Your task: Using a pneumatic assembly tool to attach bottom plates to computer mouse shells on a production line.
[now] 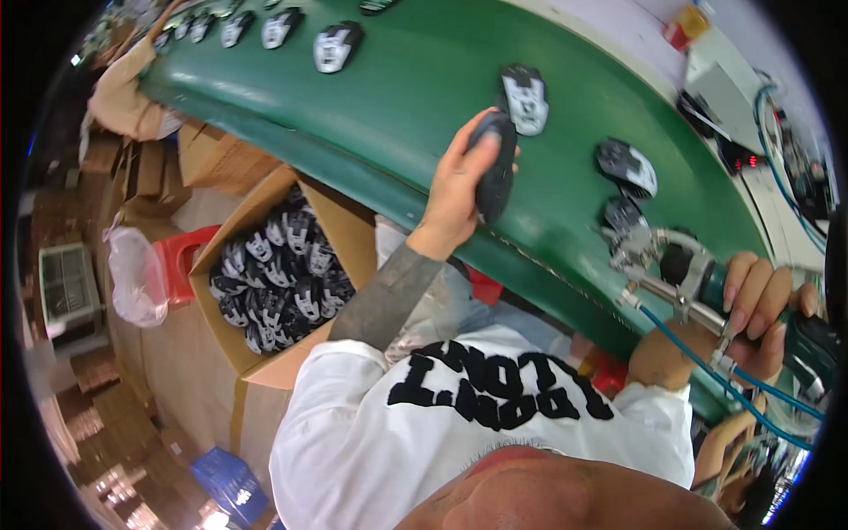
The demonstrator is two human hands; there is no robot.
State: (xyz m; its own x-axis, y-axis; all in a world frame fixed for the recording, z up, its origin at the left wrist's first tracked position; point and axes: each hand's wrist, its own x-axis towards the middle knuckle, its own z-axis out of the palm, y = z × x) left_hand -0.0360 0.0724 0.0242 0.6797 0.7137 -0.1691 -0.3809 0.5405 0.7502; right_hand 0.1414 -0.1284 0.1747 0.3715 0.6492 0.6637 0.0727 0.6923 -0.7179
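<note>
Above the green work surface, my left hand [459, 181] grips a black computer mouse [497, 185], its thumb lying across the shell. Just beyond it, a mouse part [527, 102] with a white and black face lies on the surface. At the right, my right hand [760, 296] is wrapped around a powered screwdriver [709, 287] with a dark green body and a metal head pointing left. Close to that head sits another partly covered mouse part [623, 215]. A further black and white mouse part [627, 166] lies a little farther away.
A cardboard box [216, 331] full of mouse parts stands on my left, beside a red stool [183, 261]. More mouse parts [336, 46] line the green surface [415, 79] toward a co-worker's arm [128, 93]. Blue hoses [676, 334] trail from the screwdriver. Equipment [729, 88] stands far right.
</note>
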